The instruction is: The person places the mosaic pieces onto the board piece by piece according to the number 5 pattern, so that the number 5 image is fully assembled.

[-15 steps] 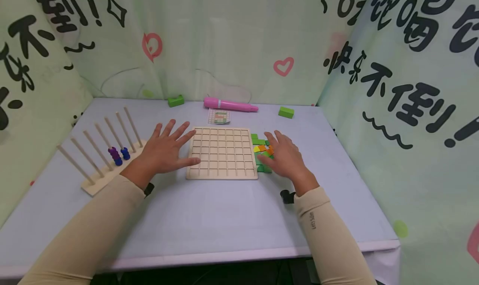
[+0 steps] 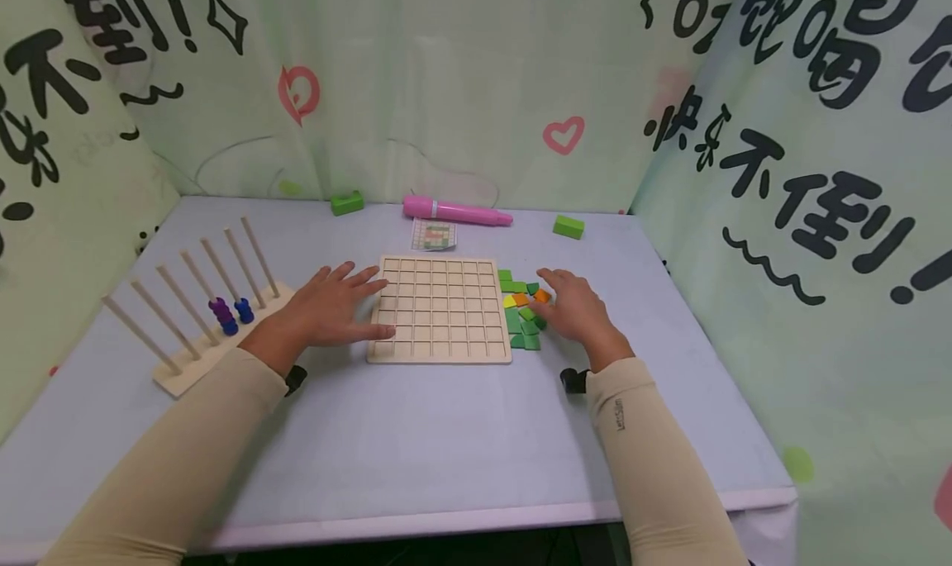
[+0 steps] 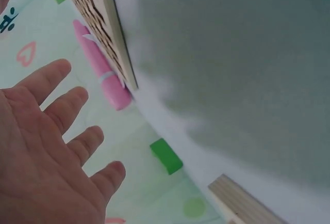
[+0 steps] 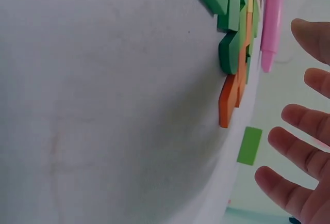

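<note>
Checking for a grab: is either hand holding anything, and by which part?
Nothing is held. The left hand lies open beside the grid board; the right hand is open by the tiles.

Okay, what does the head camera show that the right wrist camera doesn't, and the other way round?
Only the head view shows the left hand at the left edge of the empty wooden grid board, the peg rack with its blue and purple beads, the small pattern card and a second green block at the back left.

Only the right wrist view shows the right hand's palm side, fingers spread and holding nothing.

Both show the right hand, the pile of green and orange tiles, the pink marker, the green block and the table.
</note>
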